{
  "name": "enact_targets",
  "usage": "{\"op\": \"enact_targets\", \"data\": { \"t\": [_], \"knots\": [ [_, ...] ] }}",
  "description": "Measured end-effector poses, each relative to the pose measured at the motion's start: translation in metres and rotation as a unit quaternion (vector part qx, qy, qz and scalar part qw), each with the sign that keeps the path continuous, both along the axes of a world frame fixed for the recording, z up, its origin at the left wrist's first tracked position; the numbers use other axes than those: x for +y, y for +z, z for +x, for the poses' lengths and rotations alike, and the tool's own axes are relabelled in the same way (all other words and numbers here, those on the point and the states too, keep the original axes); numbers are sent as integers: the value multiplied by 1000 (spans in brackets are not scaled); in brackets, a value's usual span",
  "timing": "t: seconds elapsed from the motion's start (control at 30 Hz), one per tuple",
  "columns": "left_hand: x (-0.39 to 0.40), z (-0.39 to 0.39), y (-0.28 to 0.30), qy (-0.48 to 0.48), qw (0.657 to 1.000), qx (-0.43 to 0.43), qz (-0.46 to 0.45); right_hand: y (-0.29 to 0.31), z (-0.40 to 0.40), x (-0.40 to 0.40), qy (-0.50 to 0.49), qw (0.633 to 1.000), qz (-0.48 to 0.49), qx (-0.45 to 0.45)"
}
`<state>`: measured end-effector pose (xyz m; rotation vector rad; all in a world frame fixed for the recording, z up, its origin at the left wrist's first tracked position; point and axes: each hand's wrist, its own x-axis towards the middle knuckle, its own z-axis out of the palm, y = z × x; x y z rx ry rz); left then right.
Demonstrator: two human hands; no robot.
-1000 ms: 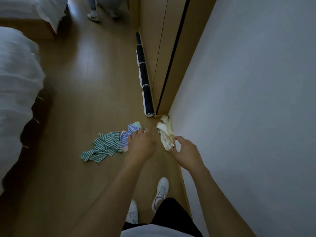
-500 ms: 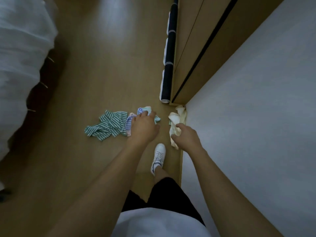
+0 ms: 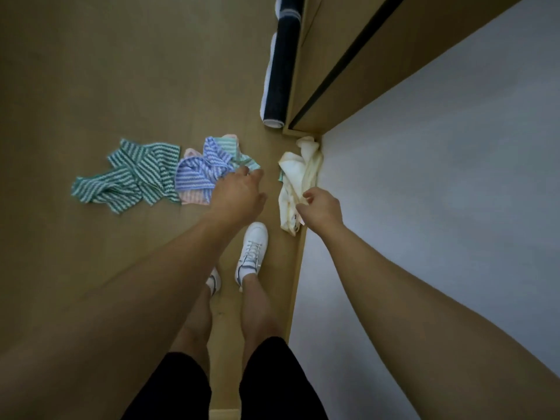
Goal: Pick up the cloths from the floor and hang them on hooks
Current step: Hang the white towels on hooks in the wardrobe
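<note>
Several cloths lie on the wooden floor [image 3: 91,71]. A green-and-white striped cloth [image 3: 133,177] is crumpled at the left, and a blue striped cloth [image 3: 200,174] overlaps pink and mint ones beside it. My left hand [image 3: 239,192] reaches down over the right edge of this pile, fingertips touching the blue striped cloth, thumb held apart. A cream cloth [image 3: 298,174] lies bunched against the foot of the white wall [image 3: 439,177]. My right hand [image 3: 321,207] pinches its lower part with curled fingers. No hooks are in sight.
A dark rolled mat [image 3: 280,71] lies along the base of a wooden cabinet [image 3: 348,56] at the top. My white shoes [image 3: 253,250] stand just below the hands, close to the wall's wooden skirting. Open floor stretches to the left.
I have bent lower, so the cloths look larger. My right hand has closed on the cream cloth. My left hand stays at the edge of the striped pile.
</note>
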<state>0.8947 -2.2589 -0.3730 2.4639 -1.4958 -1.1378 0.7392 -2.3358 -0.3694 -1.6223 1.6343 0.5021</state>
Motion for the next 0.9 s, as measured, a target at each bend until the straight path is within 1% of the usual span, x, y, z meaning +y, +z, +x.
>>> {"op": "enact_targets", "data": {
  "t": [0.07, 0.2, 0.37, 0.5, 0.63, 0.77, 0.83, 0.9],
  "knots": [
    [-8, 1, -43, -8, 1000, 11, 0, -43, -1, -12, -11, 1000, -14, 8],
    [-20, 0, -131, -26, 999, 18, -4, -135, -5, -31, 17, 999, -35, 30],
    [-32, -7, -235, -48, 999, 26, -2, -247, -11, -50, 78, 993, -47, 73],
    [-40, -8, -298, -65, 997, 27, 2, -318, -17, -66, 139, 985, -22, 104],
    [-44, -4, -331, -73, 997, 29, 6, -358, -18, -83, 160, 977, 6, 138],
    [-48, 0, -341, -68, 997, 27, 2, -372, -15, -90, 149, 976, 25, 158],
    [-49, 3, -336, -65, 997, 29, 4, -367, -15, -91, 135, 979, 0, 151],
    [-51, 6, -327, -64, 997, 31, 1, -353, -14, -91, 129, 980, -70, 131]
  ]
}}
